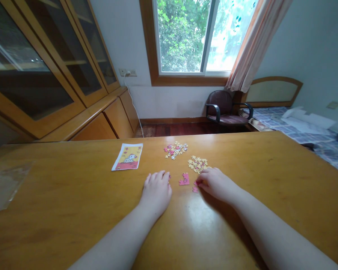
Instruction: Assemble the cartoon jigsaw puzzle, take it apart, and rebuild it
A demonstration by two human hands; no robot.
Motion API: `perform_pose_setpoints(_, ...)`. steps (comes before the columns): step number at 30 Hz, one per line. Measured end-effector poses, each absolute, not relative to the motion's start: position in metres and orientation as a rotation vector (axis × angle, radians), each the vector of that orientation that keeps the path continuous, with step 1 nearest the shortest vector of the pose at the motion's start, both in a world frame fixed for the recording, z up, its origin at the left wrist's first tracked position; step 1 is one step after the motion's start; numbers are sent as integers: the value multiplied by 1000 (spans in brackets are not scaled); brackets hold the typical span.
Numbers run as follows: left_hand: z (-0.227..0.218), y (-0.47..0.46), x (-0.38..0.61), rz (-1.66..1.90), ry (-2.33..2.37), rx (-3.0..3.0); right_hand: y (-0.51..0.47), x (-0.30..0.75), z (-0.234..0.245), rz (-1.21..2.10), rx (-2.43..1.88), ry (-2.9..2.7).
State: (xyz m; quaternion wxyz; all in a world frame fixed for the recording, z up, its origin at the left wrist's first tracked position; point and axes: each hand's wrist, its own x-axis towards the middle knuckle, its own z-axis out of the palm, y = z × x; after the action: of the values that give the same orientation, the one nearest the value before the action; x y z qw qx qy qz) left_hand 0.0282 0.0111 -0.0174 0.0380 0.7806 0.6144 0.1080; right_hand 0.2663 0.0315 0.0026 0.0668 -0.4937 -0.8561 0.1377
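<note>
Pink-and-white jigsaw pieces (175, 150) sit in a loose pile on an orange-brown varnished wooden table (284, 210), with a separate pile of yellow jigsaw pieces (197, 164) just nearer and to the right. Grouping by colour appears deliberate, since the two piles stay apart. A small joined section of pink jigsaw pieces (184, 179) lies flat between the hands. A rectangular printed picture card (127, 156) in yellow, red and white lies left of the piles, within reach; its colours resemble those of the pieces, which may explain its position.

Left hand (156, 193): palm down, fingers lightly spread and extended, fingertips on the tabletop beside the joined section. Nothing visibly held; forearm angled in from lower left. Right hand (216, 183): fingers curled and drawn together, reaching from lower right, fingertips at a loose pink jigsaw piece (195, 188). Contact appears likely, but whether the piece is gripped cannot be determined from this view.

Also noted: clear plastic sheet (7, 185) at the table's left edge; glass-fronted wooden cabinet (36, 63) to the left; dark padded chair (222, 108) beneath a window (183, 37); blue checked bed cover (307, 137) bearing white papers (307, 122) to the right.
</note>
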Motion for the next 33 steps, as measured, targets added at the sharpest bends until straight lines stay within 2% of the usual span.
perform_pose_setpoints(9, -20, 13, 26, 424, 1814, 2420, 29, 260, -1, 553, -1492, -2400)
perform_pose_setpoints(16, -12, 5, 35, 730, 1396, 2561, 25, 243, -11, 1112, -1503, -1898)
perform_pose_setpoints(21, -9, 4, 38, 808, 1377, 2542, 21, 230, -21, 1167, -1337, -1822)
perform_pose_setpoints(29, -7, 6, 34, 830, 1395, 2605, 22, 225, -23, 1428, -1225, -1494)
perform_pose_setpoints(33, -6, 7, 32, 828, 1395, 2652, 22, 226, -23, 1404, -1243, -1501)
